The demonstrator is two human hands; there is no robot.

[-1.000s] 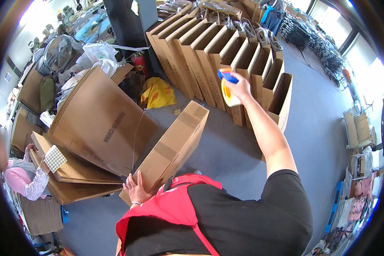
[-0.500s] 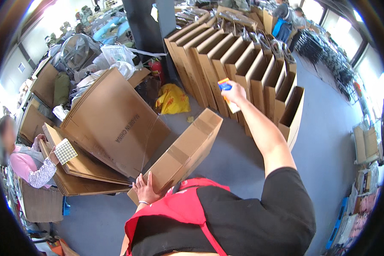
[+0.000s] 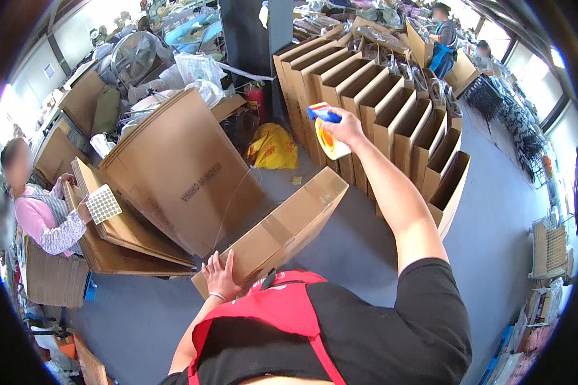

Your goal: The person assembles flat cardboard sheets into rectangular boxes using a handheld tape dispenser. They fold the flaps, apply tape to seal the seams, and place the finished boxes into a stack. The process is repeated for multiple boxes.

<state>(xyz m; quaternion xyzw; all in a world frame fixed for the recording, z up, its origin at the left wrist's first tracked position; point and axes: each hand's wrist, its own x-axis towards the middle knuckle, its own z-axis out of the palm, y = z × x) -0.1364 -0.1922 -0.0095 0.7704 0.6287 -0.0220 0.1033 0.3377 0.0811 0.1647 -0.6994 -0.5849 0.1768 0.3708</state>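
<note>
Grey workroom floor (image 3: 148, 317) round the long box (image 3: 273, 232), left fingers (image 3: 228, 262) wide on it, right fingers (image 3: 340, 124) round held-up tape (image 3: 332, 147)

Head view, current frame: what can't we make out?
All in the head view:
- Contents of the narrow carton under the left hand: hidden by its closed panels.
- Any loose tape end on the tape dispenser in the right hand: too small.
- Bottoms of the open cartons: shadow and their own walls.
- Inside of the yellow bag: its crumpled film.
- Stacked goods, lower right: cut by the dark rim.
</note>
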